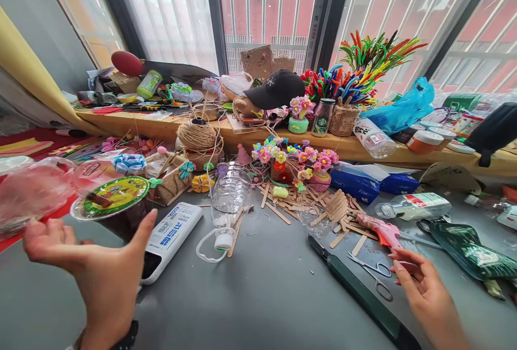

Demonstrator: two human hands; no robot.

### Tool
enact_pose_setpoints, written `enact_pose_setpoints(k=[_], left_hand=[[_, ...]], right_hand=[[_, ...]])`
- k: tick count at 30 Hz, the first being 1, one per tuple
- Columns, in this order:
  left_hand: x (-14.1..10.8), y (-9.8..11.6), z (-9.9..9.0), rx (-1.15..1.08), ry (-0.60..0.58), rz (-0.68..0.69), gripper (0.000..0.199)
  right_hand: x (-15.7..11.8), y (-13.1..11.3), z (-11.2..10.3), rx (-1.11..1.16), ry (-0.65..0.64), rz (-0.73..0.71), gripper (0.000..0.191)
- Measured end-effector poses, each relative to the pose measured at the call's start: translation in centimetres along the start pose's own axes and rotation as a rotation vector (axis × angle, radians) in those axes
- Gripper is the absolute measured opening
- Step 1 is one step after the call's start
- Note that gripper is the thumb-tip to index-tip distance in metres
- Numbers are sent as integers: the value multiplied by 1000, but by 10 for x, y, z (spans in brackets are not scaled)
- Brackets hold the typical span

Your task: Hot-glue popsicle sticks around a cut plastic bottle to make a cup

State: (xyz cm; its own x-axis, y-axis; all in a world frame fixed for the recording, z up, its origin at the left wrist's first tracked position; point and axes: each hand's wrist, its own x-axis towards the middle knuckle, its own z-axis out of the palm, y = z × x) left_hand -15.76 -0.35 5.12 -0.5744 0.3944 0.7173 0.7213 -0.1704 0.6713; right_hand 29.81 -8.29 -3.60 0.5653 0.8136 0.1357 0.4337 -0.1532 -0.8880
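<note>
My left hand (pixel 97 269) is open, thumb and fingers spread wide, in front of a dark cup with a round green-and-yellow lid (pixel 117 196). Nothing shows in its grasp. Beside it lies a white power bank-like box with blue print (pixel 175 234). My right hand (pixel 428 291) has its fingers loosely curved and apart. Its fingertips are at the near end of a pink glue gun (pixel 382 230); whether they touch it I cannot tell. Small silver scissors (pixel 371 274) lie just left of those fingers, with a long dark-green cutter (pixel 359 291) alongside.
A clear plastic bottle (pixel 231 199) lies mid-table, cap toward me. Behind it are wooden craft sticks (pixel 278 213), crocheted flowers (pixel 319 161) and a twine ball (pixel 200 137). A glass bottle (pixel 420 206) and a dark-green pouch (pixel 472 250) lie right. The wooden ledge (pixel 250 140) is crowded.
</note>
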Motion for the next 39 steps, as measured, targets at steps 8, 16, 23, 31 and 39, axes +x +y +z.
enact_pose_setpoints(k=[8, 16, 23, 31, 39], left_hand=[[-87, 63, 17, 74, -483, 485, 71], [-94, 47, 31, 348, -547, 634, 50], [-86, 50, 29, 373, -507, 619, 52], [-116, 93, 53, -109, -905, 578, 61], [-130, 131, 103, -233, -1125, 429, 68]], right_hand=[[-3, -8, 0, 2, 9, -6, 47], [-2, 0, 0, -28, -36, -2, 46], [-3, -1, 0, -34, -70, 43, 49], [-4, -6, 0, -43, -70, 31, 50], [-3, -8, -1, -80, -81, 24, 49]])
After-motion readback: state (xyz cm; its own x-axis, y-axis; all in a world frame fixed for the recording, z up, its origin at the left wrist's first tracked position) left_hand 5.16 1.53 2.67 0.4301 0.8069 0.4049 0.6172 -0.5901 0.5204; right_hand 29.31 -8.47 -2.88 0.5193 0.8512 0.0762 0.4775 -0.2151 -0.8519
